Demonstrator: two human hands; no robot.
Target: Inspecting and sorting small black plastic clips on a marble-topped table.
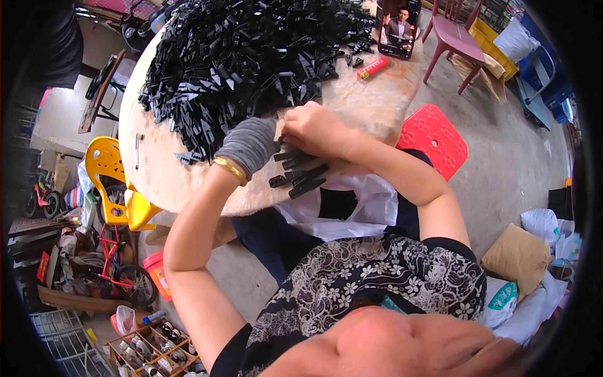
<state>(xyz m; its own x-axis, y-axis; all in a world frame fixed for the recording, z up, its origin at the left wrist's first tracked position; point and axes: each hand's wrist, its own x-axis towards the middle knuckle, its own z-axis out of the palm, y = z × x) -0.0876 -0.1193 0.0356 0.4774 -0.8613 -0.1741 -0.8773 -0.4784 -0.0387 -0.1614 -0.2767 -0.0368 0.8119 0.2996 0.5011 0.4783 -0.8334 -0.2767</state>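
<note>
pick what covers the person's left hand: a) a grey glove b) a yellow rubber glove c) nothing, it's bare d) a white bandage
A: the left hand wears a grey glove, with a gold bangle at the wrist, while the right hand is bare; both hold a bunch of black plastic strips at the edge of the round table.

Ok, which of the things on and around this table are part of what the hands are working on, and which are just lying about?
In use:
- left hand in a grey glove
- right hand, bare
- bundle of black plastic strips held at the table edge
- big pile of black parts
- white bag under the edge

Lying about:
- phone
- red lighter
- red stool
- yellow chair
</note>
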